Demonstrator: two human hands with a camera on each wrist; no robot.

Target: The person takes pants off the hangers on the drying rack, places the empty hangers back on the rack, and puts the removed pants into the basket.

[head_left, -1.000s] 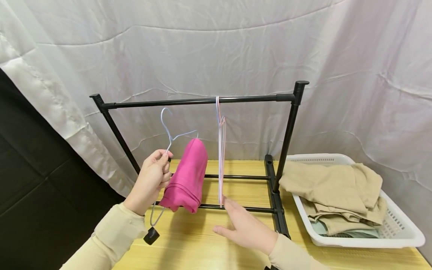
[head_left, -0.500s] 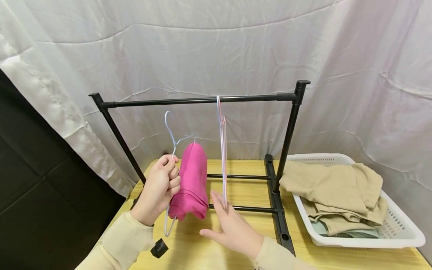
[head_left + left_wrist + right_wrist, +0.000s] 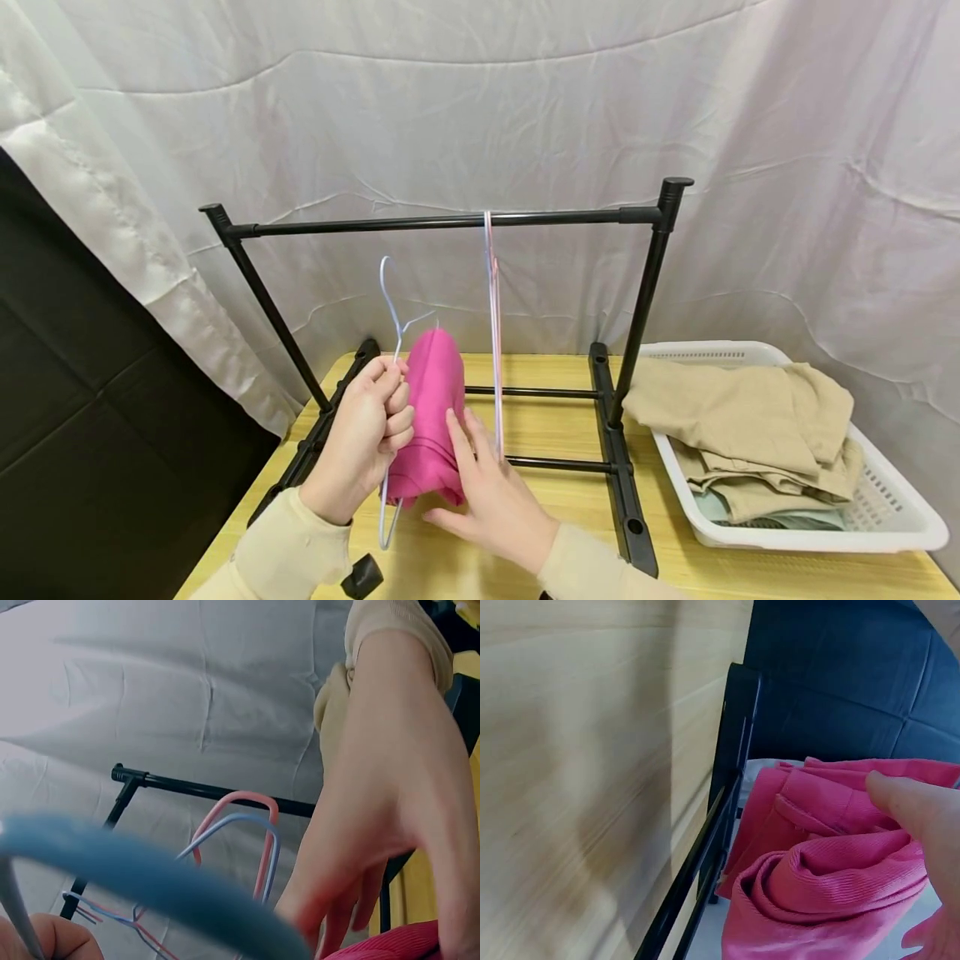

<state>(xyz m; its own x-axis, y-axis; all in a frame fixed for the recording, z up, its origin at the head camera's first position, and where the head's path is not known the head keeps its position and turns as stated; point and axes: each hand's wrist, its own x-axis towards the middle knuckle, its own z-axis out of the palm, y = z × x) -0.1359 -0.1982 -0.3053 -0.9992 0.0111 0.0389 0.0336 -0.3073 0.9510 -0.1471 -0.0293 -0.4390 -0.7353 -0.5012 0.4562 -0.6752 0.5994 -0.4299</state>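
Observation:
My left hand (image 3: 367, 437) grips a pale blue wire hanger (image 3: 392, 304) just below its neck, in front of the rack. Over the hanger's lower bar hangs a folded bright pink garment (image 3: 431, 392); its layered, rolled lower folds (image 3: 825, 892) fill the right wrist view. My right hand (image 3: 498, 500) reaches in from the right with fingers extended, touching the garment's right side near its lower end. Pink and pale blue hangers (image 3: 495, 333) hang from the rack's top bar beside that hand. In the left wrist view, the held hanger (image 3: 150, 877) crosses blurred in front.
A black clothes rack (image 3: 555, 219) stands on the wooden table (image 3: 555, 521), its bar behind the hands. At right, a white basket (image 3: 892, 533) holds folded tan trousers (image 3: 735, 408) and a greenish cloth beneath. A pale curtain (image 3: 450, 125) hangs behind.
My left hand has moved right and slightly down with the hanger and pink garment. My right hand has shifted left, from beside the hanging hangers to the garment's side.

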